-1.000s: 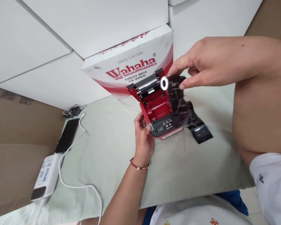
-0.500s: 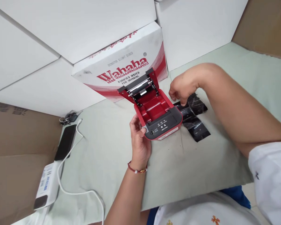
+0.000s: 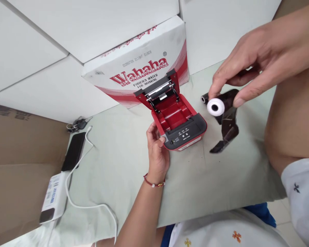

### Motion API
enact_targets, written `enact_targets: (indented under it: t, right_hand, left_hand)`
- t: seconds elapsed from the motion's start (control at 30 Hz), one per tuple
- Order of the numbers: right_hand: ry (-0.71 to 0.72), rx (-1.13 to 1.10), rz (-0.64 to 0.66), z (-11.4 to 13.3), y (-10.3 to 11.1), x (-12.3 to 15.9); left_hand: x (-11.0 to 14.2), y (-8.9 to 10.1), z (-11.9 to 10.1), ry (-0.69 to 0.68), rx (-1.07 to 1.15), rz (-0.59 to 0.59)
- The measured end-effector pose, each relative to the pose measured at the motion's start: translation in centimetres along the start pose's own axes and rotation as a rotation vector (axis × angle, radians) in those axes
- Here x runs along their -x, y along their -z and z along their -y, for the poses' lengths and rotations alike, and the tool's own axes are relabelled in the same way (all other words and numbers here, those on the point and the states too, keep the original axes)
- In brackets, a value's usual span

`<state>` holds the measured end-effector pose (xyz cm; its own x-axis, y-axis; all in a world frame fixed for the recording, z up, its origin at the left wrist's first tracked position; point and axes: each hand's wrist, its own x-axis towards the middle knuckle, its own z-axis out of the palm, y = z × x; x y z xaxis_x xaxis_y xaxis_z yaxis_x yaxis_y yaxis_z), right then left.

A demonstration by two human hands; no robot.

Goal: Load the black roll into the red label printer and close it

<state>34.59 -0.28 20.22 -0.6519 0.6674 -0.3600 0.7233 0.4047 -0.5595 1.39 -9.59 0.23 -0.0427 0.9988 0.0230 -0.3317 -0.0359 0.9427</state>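
While my left fingers (image 3: 151, 133) clasp the red printer (image 3: 174, 115), my right fingers (image 3: 248, 95) pinch the black roll (image 3: 228, 98), probably light and slick, best held around its wound body.

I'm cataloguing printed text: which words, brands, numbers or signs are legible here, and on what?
"Wahaha", on the white-and-red carton.
"®", above its last letter.
"PURIFIED WATER FOR DRINKING", below it.
Faint code above, perhaps "20260726 2119HT 01909".
Too blurred or small: print on the carton's top, red device, white device, brown cardboard.
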Motion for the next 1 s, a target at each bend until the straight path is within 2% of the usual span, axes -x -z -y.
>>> enact_targets:
  t: [0.1, 0.17, 0.23, 0.33, 0.43, 0.57, 0.67, 0.7, 0.77, 0.87, 0.9, 0.93, 1.0]
  right_hand:
    - [0.075, 0.102, -0.116, 3.4, -1.5, -1.7]
    - [0.083, 0.206, -0.110, 5.8, -3.2, -4.3]
    - [0.029, 0.291, -0.107, 7.5, -4.9, -6.9]
    - [-0.104, 0.357, -0.121, 8.3, -6.8, -9.5]
    - [-0.187, 0.379, -0.114, 8.2, -7.9, -10.5]
    - [-0.207, 0.405, -0.090, 8.0, -8.0, -10.4]
    - [-0.060, 0.342, -0.089, 8.3, -7.1, -9.2]
    - [0.005, 0.311, -0.120, 8.5, -6.7, -8.7]
    - [0.078, 0.274, -0.262, 9.2, -5.9, -7.7]
    - [0.031, 0.316, -0.563, 9.5, -5.2, -7.0]
    - [0.012, 0.337, -0.626, 9.3, -5.2, -7.1]
    - [-0.005, 0.353, -0.652, 9.1, -5.2, -7.2]
    - [-0.026, 0.361, -0.602, 8.5, -5.4, -7.5]
  left_hand:
    - [0.0, -0.1, -0.1, 0.013, -0.001, 0.014]
    - [0.1, -0.1, -0.3, 0.011, 0.001, 0.021]
    - [0.1, -0.1, -0.3, 0.006, -0.003, 0.026]
    - [0.1, 0.0, -0.4, 0.012, -0.032, 0.038]
    - [0.1, 0.0, -0.3, 0.019, -0.050, 0.036]
    - [0.1, 0.0, -0.2, 0.014, -0.032, 0.021]
    - [0.1, -0.1, -0.2, 0.008, -0.025, 0.011]
    - [0.1, -0.1, -0.2, 0.003, -0.030, 0.010]
    - [0.1, -0.1, -0.2, -0.005, -0.046, 0.012]
    - [0.1, 0.1, -0.1, -0.005, -0.055, 0.019]
    - [0.1, 0.1, -0.1, -0.004, -0.052, 0.018]
    - [0.1, 0.1, -0.1, -0.003, -0.046, 0.013]
    - [0.1, 0.0, -0.1, -0.004, -0.029, 0.003]
